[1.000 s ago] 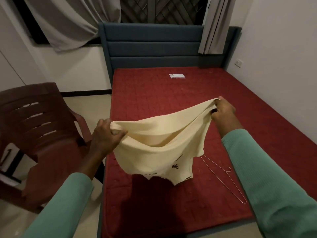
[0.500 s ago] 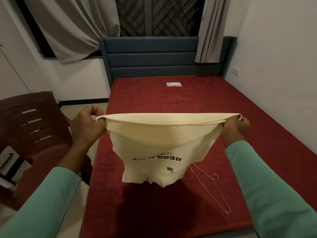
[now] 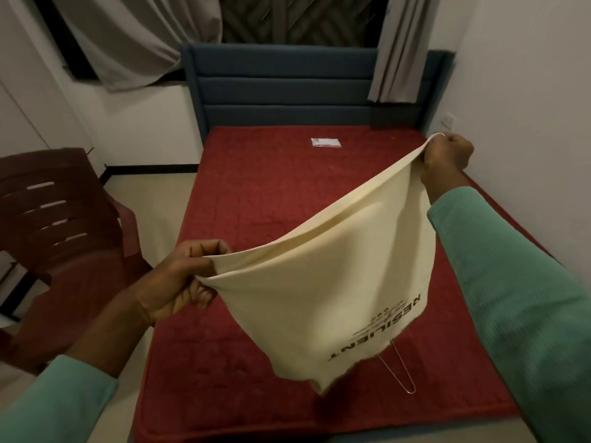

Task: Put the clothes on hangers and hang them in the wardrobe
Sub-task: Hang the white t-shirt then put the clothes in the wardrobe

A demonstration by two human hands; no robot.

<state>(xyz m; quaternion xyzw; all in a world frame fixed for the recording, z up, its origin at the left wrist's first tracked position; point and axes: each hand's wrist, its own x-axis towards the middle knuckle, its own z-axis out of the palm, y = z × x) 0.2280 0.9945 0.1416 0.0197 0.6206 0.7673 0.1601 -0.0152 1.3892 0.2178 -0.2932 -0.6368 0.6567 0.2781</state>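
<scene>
A cream shirt (image 3: 323,292) with black lettering hangs in the air above the bed, stretched slantwise between both hands. My left hand (image 3: 179,282) grips its lower left edge near the bed's left side. My right hand (image 3: 447,155) grips the opposite edge, raised higher and farther out on the right. A thin wire hanger (image 3: 398,372) lies on the red mattress (image 3: 249,199) below the shirt, mostly hidden by the cloth. No wardrobe is in view.
A dark red plastic chair (image 3: 60,225) stands left of the bed. A small white packet (image 3: 325,142) lies near the blue headboard (image 3: 281,87). A white wall runs along the bed's right side; curtains hang at the window behind.
The shirt was held level and taut before; now my right hand has risen and moved away while my left hand has dropped lower, tilting the shirt so the lettering runs sideways.
</scene>
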